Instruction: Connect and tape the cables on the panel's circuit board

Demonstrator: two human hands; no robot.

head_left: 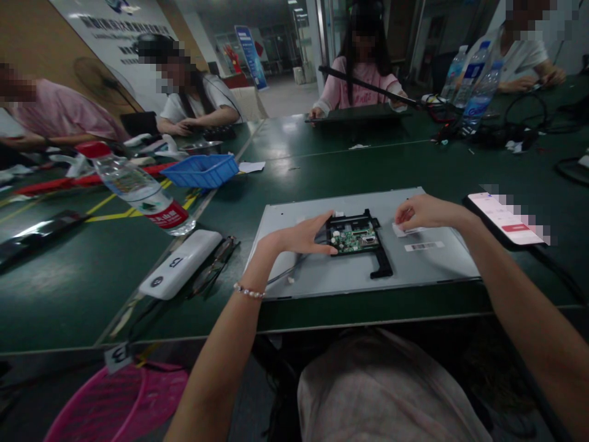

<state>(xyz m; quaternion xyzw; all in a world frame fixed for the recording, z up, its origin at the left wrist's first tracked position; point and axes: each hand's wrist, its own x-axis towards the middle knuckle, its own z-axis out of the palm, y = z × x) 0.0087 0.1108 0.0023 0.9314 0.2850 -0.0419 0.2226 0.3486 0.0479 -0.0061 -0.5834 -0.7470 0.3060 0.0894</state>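
Observation:
A flat grey panel [317, 279] lies on the table before me, with a black plastic frame [381, 263] on it. Inside the frame sits a green circuit board [356, 240]. My left hand [304, 239] spans the frame's left end, fingers and thumb stretched apart and touching its edges. A thin cable [288, 270] runs from under this hand across the panel. To the right of the frame, my right hand [421, 213] has its fingers curled in a pinch at a small white label [405, 231] low over the panel. A barcode sticker [424, 246] lies just below it.
Left of the panel are glasses [215, 267], a white power bank [181, 265], a red-capped water bottle [147, 196] and a blue tray [202, 170]. A lit phone [506, 220] lies right. A pink basket [119, 405] stands below the table edge. Several people sit around the table.

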